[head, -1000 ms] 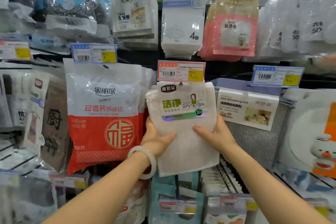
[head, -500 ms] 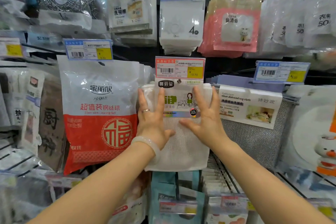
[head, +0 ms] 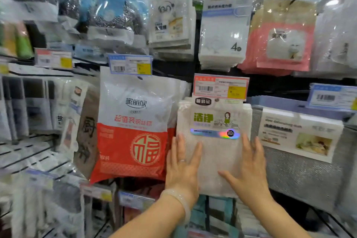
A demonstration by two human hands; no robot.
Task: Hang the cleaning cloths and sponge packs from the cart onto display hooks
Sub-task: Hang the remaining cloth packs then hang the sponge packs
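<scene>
We see a display wall (head: 222, 71) packed with hanging packs. Biggest near us: red and white bag (head: 135, 131) hanging left of centre, grey cloth pack (head: 301, 160) at right. Between them hangs the white cloth pack (head: 214, 141), right under a red price tag (head: 220, 88), its green-lettered label facing us. Our left hand (head: 182, 168) lies flat on the pack's lower left side, fingers straight and spread, gripping nothing. Our right hand (head: 249, 172) lies flat on its lower right, fingers straight, thumb out, holding nothing. Pale bracelet (head: 179, 203) on left wrist, ring (head: 182, 160) on one left finger
</scene>
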